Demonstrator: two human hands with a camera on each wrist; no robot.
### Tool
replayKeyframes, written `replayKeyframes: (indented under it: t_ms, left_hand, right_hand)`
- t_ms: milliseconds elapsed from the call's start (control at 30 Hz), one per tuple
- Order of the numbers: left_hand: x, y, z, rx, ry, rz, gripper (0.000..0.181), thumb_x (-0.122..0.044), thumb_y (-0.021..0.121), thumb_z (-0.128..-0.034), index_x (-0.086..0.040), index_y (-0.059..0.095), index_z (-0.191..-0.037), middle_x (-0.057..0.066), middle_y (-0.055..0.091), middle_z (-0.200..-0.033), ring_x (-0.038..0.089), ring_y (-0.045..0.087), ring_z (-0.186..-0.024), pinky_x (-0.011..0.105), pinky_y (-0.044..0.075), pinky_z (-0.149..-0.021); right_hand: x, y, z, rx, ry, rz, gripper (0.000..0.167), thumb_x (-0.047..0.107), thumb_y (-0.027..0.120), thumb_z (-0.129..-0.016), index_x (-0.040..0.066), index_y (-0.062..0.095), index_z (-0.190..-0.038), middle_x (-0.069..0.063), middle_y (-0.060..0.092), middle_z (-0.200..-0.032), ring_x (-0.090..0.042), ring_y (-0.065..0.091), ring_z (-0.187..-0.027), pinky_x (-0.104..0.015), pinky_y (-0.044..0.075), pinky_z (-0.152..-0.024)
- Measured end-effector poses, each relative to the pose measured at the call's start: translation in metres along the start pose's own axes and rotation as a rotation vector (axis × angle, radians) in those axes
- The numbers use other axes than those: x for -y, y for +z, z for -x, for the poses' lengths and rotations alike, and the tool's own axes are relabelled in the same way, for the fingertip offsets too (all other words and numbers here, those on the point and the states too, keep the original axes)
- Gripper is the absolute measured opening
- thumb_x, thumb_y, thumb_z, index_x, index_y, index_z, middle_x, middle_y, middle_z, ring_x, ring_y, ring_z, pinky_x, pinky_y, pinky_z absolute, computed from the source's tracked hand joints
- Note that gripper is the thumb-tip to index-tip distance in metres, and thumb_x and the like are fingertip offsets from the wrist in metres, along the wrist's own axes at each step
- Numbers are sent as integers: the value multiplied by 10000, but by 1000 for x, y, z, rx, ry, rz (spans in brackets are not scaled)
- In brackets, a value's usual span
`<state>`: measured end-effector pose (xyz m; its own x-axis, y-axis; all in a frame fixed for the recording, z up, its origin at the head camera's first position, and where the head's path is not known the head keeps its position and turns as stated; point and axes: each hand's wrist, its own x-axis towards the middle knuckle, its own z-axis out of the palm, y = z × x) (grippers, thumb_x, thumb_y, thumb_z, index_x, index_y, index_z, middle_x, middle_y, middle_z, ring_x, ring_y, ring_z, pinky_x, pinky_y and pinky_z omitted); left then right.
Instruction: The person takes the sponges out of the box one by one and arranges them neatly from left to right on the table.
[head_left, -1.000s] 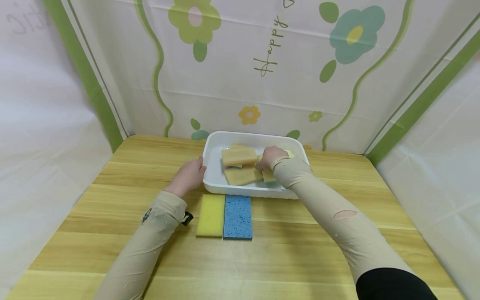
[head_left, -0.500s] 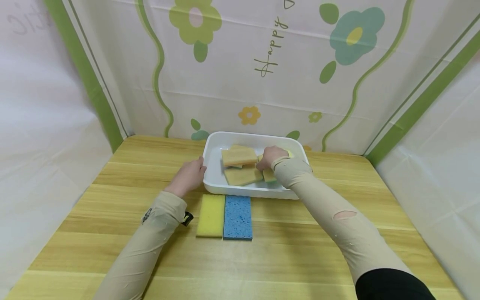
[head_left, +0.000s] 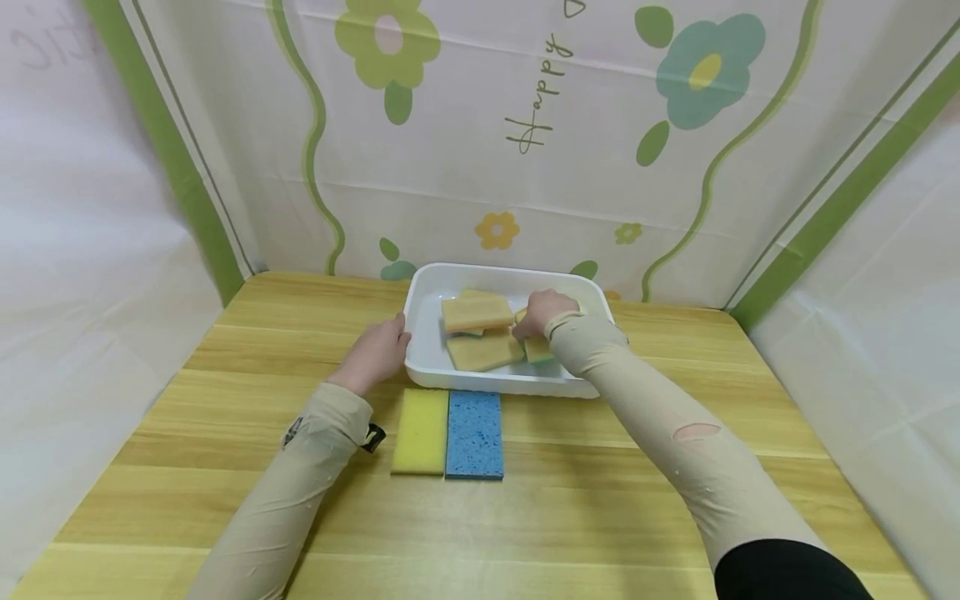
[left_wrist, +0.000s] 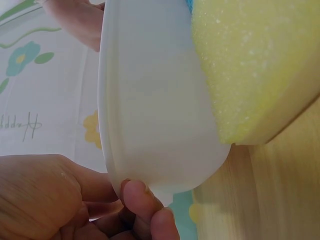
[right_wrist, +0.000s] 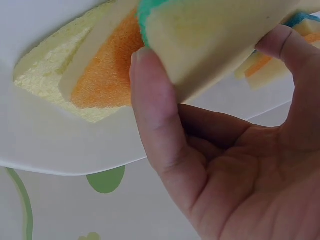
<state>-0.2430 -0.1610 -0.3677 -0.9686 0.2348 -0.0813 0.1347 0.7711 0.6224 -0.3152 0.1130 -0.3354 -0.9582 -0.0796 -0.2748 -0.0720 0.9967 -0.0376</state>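
A white plastic basin (head_left: 502,383) stands at the back of the table. At its left end my left hand (head_left: 372,354) pinches the rim between thumb and fingers, as the left wrist view shows. My right hand (head_left: 547,311) reaches inside and grips a beige sponge with a green layer (right_wrist: 210,45), thumb and fingers on opposite edges. Beside that sponge, in the right wrist view, lie an orange-and-beige sponge (right_wrist: 107,65) and a pale yellow sponge (right_wrist: 37,75). Left of my right hand, several beige sponges (head_left: 486,351) lie loosely, some overlapping.
Just in front of the basin, a yellow sponge (head_left: 420,432) and a blue speckled sponge (head_left: 475,435) lie side by side on the wooden table (head_left: 600,508). A white curtain printed with flowers (head_left: 450,175) hangs right behind the basin.
My right forearm has shifted very slightly to the right. Both hands keep their holds, and the basin and sponges stay where they were.
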Motion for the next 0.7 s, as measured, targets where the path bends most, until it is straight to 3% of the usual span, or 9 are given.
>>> replayKeyframes:
  t_ms: [267,500,700]
  left_hand:
    - [1,0,0,8,-7,7,515,-137,369,-1074,116,220,-1497,141,522,-792,159,435,-500,290,405,-476]
    - [0,-1,0,13,-9,-2,520,-142,364,-1075,109,207,-1504,148,528,-817,163,440,-509,295,410,-486]
    - [0,-1,0,13,-9,-1,518,-145,363,-1075,107,214,-1503,140,520,-806,160,435,-505,292,405,-485]
  right_hand:
    - [-4,-6,4,-20,2,-5,353,449,720,-770,150,534,-737,-31,536,-761,-182,483,-668,-332,401,-571]
    - [-15,-14,14,-49,16,-56,437,554,650,-801,153,497,-718,-25,501,-744,-186,469,-660,-373,402,-587]
    - [-21,-16,34,-141,-30,-121,527,625,652,-790,144,478,-668,-27,488,-671,-202,486,-615,-392,421,-528]
